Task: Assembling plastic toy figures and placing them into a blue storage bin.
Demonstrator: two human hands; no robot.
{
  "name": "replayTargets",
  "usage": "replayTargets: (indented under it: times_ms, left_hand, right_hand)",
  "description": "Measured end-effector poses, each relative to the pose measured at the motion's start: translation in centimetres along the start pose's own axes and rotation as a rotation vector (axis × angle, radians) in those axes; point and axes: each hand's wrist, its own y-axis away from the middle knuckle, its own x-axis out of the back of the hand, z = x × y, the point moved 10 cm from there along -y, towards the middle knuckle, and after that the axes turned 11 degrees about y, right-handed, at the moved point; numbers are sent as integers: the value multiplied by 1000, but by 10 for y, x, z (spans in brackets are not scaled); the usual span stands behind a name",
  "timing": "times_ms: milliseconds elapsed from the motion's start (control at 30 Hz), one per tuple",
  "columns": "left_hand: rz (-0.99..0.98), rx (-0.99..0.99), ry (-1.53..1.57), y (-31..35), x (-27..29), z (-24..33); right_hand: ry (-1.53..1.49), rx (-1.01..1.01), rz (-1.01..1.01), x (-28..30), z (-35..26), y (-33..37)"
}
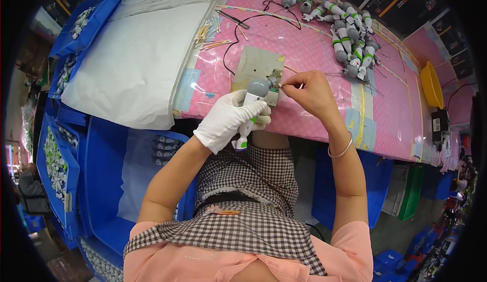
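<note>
My left hand [229,120], in a white glove, is closed around a white device with a round grey head and green bands [257,88]. The device stands at a slant over the table's near edge, its grey head up against a small metal fixture [274,77]. That fixture sits on a flat grey metal plate [252,64]. My bare right hand [309,93] is just right of the fixture, thumb and forefinger pinched together at its side. What lies between those fingertips is too small to make out.
The table has a pink padded cover [309,43]. Similar devices [350,38] lie piled at the far right. Cotton swabs [205,33] and a black cable [238,33] lie behind the plate. White sheets [147,43] cover the left side; blue bins [106,180] flank my lap. A yellow basket [431,85] is at the right edge.
</note>
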Motion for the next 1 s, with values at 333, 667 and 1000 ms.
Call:
replayTargets:
  times_ms: [333,667,1000]
  left_hand:
    - [-36,-18,27,-5,-1,0]
    - [-19,-15,109,20,6,2]
    - [686,-479,255,166,195,20]
  right_hand:
    - [-368,-82,-141,-19,13,-9]
    - [-75,-132,346,83,95,-37]
    - [753,-352,216,94,122,-80]
